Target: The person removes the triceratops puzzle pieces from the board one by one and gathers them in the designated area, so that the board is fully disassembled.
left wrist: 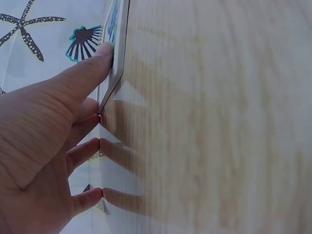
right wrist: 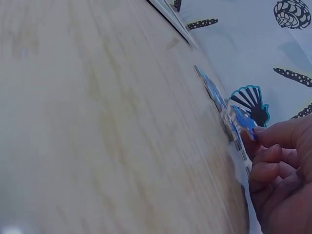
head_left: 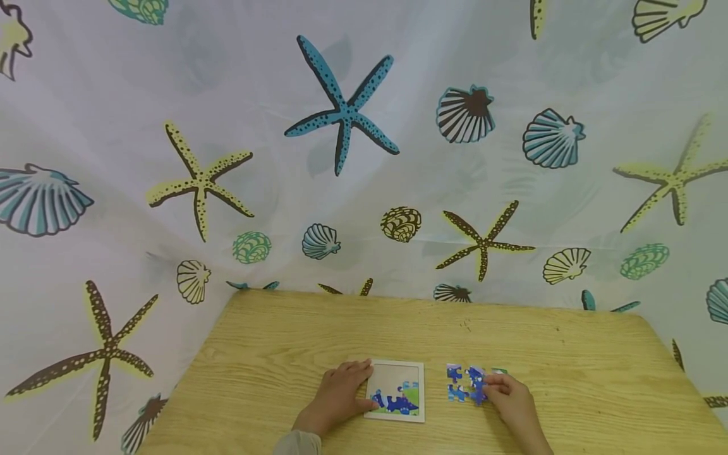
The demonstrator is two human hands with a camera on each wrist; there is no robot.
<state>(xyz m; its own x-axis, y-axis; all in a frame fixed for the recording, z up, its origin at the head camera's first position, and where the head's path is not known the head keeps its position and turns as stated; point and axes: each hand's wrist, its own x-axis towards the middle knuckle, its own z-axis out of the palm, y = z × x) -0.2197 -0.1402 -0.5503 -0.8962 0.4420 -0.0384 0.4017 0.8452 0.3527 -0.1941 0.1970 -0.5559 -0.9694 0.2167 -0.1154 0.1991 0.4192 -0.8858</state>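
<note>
A square puzzle tray (head_left: 423,392) with a pale rim lies on the table, some blue, purple and green pieces fitted along its lower part. My left hand (head_left: 341,392) rests at the tray's left side. In the left wrist view, its thumb (left wrist: 95,66) lies nearly straight on the tray's rim, with other fingertips on the tabletop. To the right of the tray, my right hand (head_left: 512,398) pinches a blue puzzle piece (right wrist: 243,121) between thumb and forefinger, tilted up over other pieces. Loose puzzle pieces (head_left: 454,373) lie beside that hand, some partly hidden by its fingers.
The wood-grain table (head_left: 273,354) has its far edge against a white cloth (head_left: 375,189) printed with starfish and shells. That cloth also hangs at the left and right sides.
</note>
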